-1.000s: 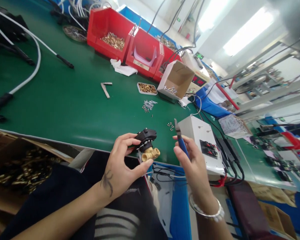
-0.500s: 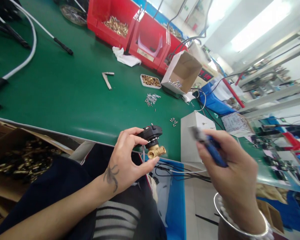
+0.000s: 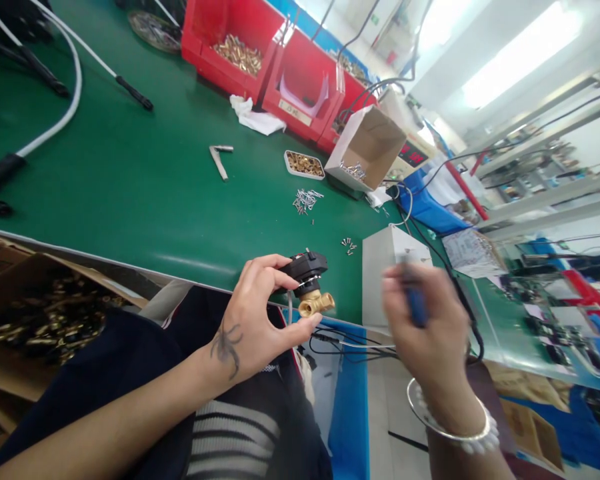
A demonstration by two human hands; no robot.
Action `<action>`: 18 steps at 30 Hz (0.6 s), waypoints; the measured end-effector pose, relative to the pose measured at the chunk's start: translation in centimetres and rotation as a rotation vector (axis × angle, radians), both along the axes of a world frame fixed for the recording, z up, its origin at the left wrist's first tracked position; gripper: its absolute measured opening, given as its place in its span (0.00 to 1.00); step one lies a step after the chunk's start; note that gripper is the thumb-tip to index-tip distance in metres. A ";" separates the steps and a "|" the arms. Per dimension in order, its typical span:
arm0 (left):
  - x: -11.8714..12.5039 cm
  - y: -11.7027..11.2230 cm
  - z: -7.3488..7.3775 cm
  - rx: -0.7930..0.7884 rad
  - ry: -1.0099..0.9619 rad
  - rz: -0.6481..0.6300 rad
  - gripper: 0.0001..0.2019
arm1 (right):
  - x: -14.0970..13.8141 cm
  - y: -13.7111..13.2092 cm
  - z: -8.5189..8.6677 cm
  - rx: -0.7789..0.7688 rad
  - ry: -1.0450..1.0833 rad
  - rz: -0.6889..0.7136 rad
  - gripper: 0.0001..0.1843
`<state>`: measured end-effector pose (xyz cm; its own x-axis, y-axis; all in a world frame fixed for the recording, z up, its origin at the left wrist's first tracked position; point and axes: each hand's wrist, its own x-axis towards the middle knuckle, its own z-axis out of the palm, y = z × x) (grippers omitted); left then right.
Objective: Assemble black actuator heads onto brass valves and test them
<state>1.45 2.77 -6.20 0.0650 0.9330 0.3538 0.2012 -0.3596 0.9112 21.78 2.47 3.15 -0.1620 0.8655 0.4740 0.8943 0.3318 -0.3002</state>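
Note:
My left hand [image 3: 255, 320] grips a small valve [image 3: 310, 287] with a black cap and a brass body, held over the near edge of the green bench [image 3: 130, 193]. A thin grey wire hangs from the valve. My right hand [image 3: 425, 333], blurred by motion, is closed round a blue-handled tool [image 3: 414, 300] just right of the valve, in front of a white control box [image 3: 387, 267]. A bead bracelet circles my right wrist.
Red bins [image 3: 280, 73] with brass parts line the far side, beside an open cardboard box [image 3: 367, 147], a small tray of brass bits [image 3: 304, 165] and loose screws [image 3: 306, 199]. A white hose [image 3: 55, 120] curves at left. A carton of brass fittings [image 3: 45, 320] sits at my lower left.
My right hand has swung the blue-handled tool from upright beside the valve, out to the right, then back toward the box. The left hand keeps the valve nearly still.

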 end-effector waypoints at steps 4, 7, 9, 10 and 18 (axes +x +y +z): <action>-0.1 0.0 0.1 -0.004 -0.006 -0.003 0.16 | 0.0 0.4 -0.3 -0.204 -0.235 0.143 0.09; -0.2 0.0 0.1 -0.003 -0.006 -0.014 0.16 | 0.0 0.2 -0.2 0.181 0.005 -0.118 0.06; -0.2 0.0 0.1 0.004 0.001 -0.014 0.16 | 0.0 0.3 -0.3 0.169 -0.012 -0.102 0.06; -0.2 0.0 0.1 0.008 0.003 -0.011 0.16 | 0.0 0.3 -0.3 0.043 -0.092 -0.019 0.07; -0.1 0.1 0.2 0.022 0.014 -0.031 0.15 | 0.4 0.6 0.7 0.061 -0.006 -0.099 0.07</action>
